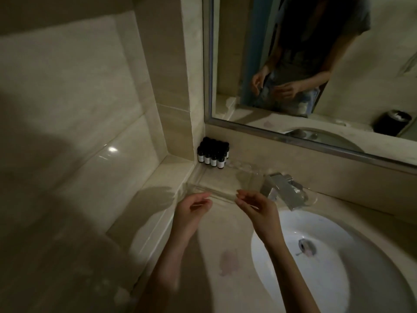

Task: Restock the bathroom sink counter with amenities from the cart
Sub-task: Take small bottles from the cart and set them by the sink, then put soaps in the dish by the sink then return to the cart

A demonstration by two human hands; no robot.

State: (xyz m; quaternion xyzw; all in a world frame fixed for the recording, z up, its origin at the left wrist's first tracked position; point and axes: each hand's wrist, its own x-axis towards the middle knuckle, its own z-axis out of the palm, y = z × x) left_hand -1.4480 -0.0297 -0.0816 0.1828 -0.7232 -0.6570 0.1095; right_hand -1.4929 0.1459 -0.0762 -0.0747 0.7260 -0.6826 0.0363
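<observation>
Both forearms come up from the bottom edge, roughly parallel, over the counter (216,245) left of the sink basin (327,279). Left hand (191,207) and right hand (256,207) sit at the near corners of the clear tray (214,188), palms turned toward each other, wrists low. Fingers (203,196) on both sides are half-curled with thumbs opposed, tips right at the tray's front edge. View is soft and the tray is see-through, so I can't tell whether I'm pinching it or just beside it. Tray lies flat on the counter between the side wall and the faucet (279,188). Amenities: a cluster of small dark bottles (213,153) upright in the back corner, at or just past the tray's far end; can't tell if they stand on it. Cart not in view. My read: the step is squaring the tray. To do it well: even grip at both corners, slide rather than lift, long edge parallel to the wall, stop short of the bottles so none topple, keep the right corner off the faucet base. Dim light, so go by feel.
</observation>
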